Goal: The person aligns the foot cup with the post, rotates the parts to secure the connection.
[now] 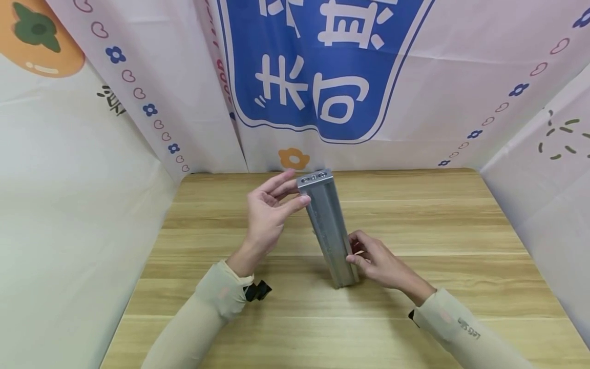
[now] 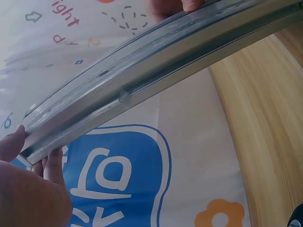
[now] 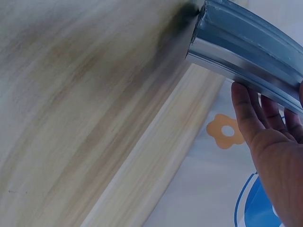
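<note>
A long grey metal profile bar stands tilted over the table in the head view, its upper end leaning left. The end plate on top carries round fittings or holes. My left hand holds that upper end, the thumb on the near face and the fingers at the side and behind. Lower down, my right hand grips the bar's right side between thumb and fingers. Grooves run along the bar in the left wrist view. Whether its lower end touches the table, I cannot tell.
The wood-grain table extends around both arms. Behind it hangs a printed white cloth with a blue panel and an orange flower. White cloth walls enclose the left and right sides.
</note>
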The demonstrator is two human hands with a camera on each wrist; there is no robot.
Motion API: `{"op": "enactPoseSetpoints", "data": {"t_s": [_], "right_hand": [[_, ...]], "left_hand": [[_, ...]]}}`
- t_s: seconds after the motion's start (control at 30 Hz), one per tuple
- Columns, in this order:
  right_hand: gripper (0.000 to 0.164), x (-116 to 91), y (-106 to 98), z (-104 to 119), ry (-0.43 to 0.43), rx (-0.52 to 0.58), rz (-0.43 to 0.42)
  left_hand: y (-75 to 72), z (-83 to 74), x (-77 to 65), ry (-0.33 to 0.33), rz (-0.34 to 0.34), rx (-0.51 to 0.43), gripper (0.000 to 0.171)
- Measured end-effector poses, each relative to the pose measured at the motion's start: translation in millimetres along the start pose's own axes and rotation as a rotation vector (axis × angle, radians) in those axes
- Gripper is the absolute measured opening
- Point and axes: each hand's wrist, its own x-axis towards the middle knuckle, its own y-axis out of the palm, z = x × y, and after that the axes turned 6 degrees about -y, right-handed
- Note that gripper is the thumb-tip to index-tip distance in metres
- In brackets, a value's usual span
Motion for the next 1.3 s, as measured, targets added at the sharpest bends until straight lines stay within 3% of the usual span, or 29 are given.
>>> {"op": "enactPoseSetpoints", "data": {"t_s": [0.5,1.3], "right_hand": [[0.027,-5,10,1,0.016,0.063,-0.05],[0.039,-12,23,-2,-0.021,0.05,-0.149]], "left_hand": [[12.2,-6.5,-6.0,-0.019,0.095,-0.008,0.057],[24.5,-10.6,-16.0,-0.006,0.231,0.013,0.061]]}}
